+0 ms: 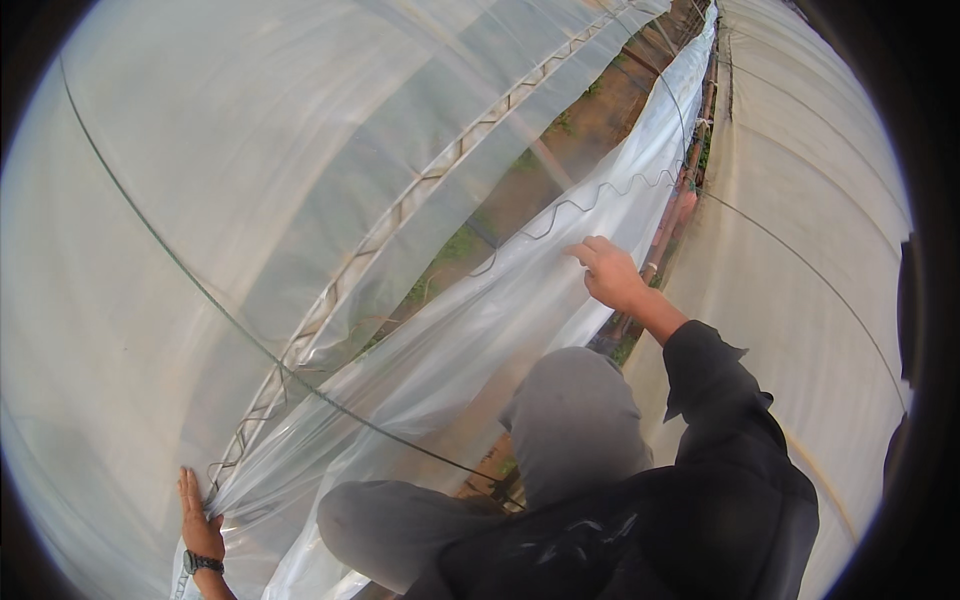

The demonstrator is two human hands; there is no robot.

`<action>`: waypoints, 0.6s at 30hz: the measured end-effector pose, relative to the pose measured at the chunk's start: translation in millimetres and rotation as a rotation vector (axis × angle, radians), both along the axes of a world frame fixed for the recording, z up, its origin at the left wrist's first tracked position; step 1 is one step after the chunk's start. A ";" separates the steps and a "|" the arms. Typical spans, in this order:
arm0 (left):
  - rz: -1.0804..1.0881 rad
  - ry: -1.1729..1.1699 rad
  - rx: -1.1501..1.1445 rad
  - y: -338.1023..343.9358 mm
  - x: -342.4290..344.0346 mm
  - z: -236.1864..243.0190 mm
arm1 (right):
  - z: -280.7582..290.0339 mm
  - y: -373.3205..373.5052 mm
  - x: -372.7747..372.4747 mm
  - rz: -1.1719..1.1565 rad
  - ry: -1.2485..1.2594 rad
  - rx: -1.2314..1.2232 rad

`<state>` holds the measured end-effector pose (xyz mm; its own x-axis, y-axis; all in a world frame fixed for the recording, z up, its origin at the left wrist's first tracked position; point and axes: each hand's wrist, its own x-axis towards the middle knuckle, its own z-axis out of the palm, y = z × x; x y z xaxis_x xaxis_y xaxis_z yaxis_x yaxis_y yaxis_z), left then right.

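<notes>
My left hand (pixel 203 530), with a dark watch at the wrist, lies at the lower end of a metal channel (pixel 400 212). Its fingers stretch flat on the clear plastic film (pixel 170 330), and its thumb rests where the loose sheet gathers. Zigzag wire (pixel 245 440) sits in the channel, running up from beside that hand. Over the loose film sheet (pixel 450 340), my right hand (pixel 612 277) has its forefinger reaching leftward and its other fingers bent, with nothing visible in them. A free length of wavy wire (pixel 570 205) lies on the sheet beyond it.
My grey-trousered knees (pixel 580 425) bend over the loose sheet. A dark cord (pixel 215 300) crosses the film on the left. Between the sheets a gap shows soil (pixel 590 130) and plants. Another film-covered roof (pixel 800 260) slopes away at right, past a rusty pipe (pixel 665 230).
</notes>
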<state>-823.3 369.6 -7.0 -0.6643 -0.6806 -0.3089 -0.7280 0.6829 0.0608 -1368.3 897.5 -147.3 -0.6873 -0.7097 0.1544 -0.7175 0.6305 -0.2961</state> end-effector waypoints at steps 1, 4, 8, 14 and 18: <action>-0.010 0.007 -0.005 0.1 -0.3 0.4 | 1.4 -1.6 -1.7 0.022 0.082 -0.057; -0.030 0.019 -0.007 0.3 0.1 0.8 | 6.0 -11.9 -12.6 0.100 0.178 -0.125; -0.071 0.041 -0.026 -1.6 3.6 -1.7 | 13.7 -33.1 -26.9 0.105 -0.004 -0.096; -0.065 0.045 -0.046 -5.1 8.3 -7.1 | 51.1 -53.7 -40.1 -0.114 -0.013 -0.282; -0.061 0.036 -0.047 -4.8 7.5 -6.8 | 67.8 -69.1 -77.9 0.081 0.055 -0.187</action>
